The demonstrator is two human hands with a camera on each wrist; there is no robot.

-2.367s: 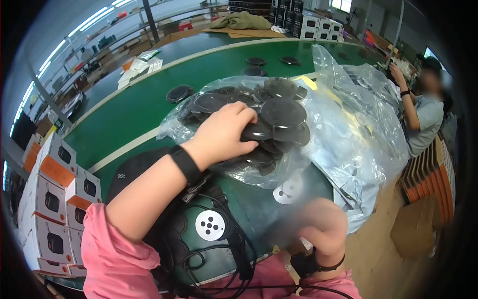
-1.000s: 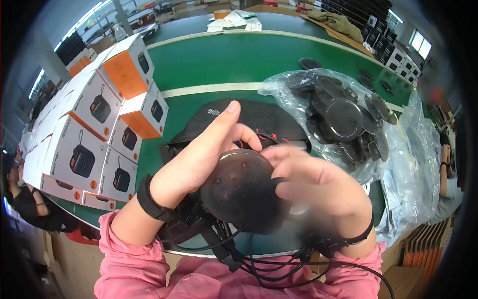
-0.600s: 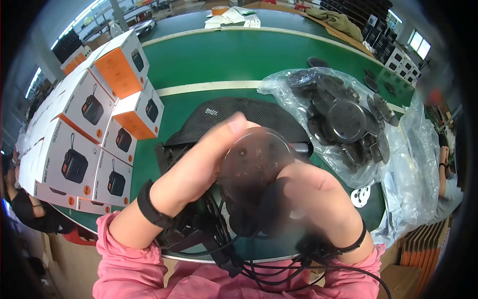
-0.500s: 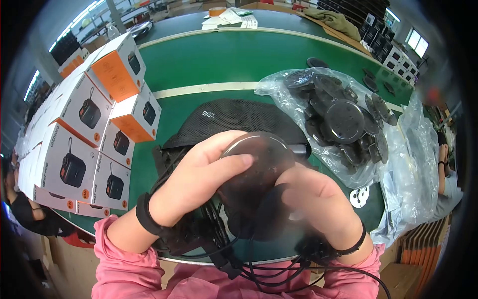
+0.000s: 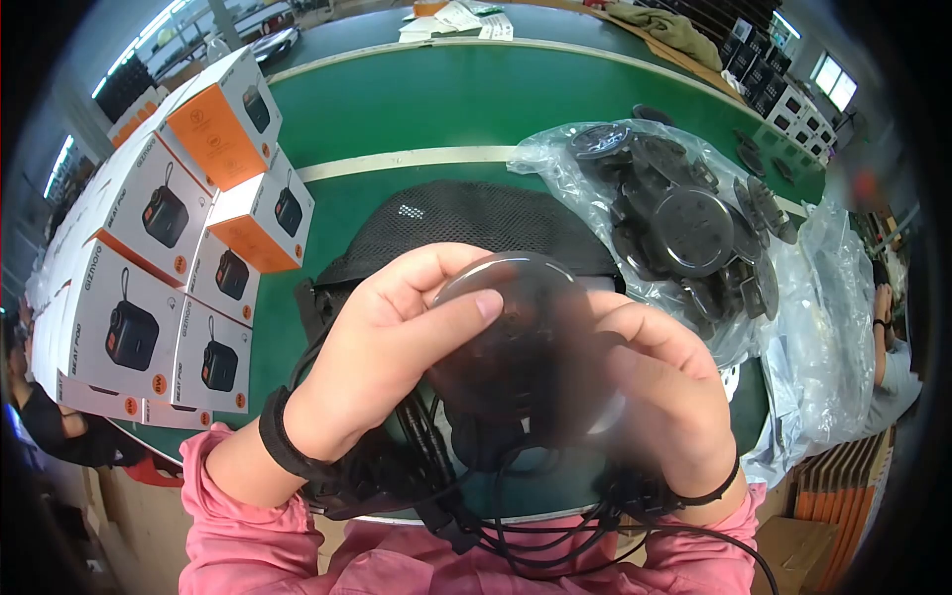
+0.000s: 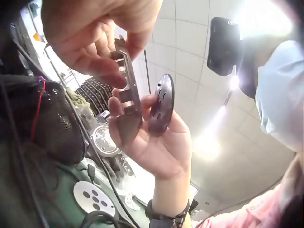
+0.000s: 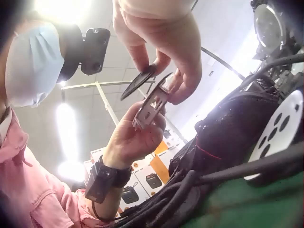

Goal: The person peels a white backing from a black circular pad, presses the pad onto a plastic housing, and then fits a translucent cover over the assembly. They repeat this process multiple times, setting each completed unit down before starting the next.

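Observation:
My left hand pinches a dark round plastic cover in front of my body, thumb on its face. Edge-on in the left wrist view, that cover has slots and tabs along its rim. My right hand holds a thinner dark disc, with fingers also at the cover's rim. The right wrist view has the disc beside the cover, the two slightly apart. In the head view the disc is blurred and overlaps the cover.
Similar dark covers lie piled on a clear plastic bag at the right. White and orange speaker boxes are stacked at the left. A black mesh bag lies behind my hands, and cables hang below them.
My left hand was on the pile of covers; now it holds a cover before my body. Its thumb, raised earlier, has come down on the cover, and the right-hand fingers have shifted at the rim.

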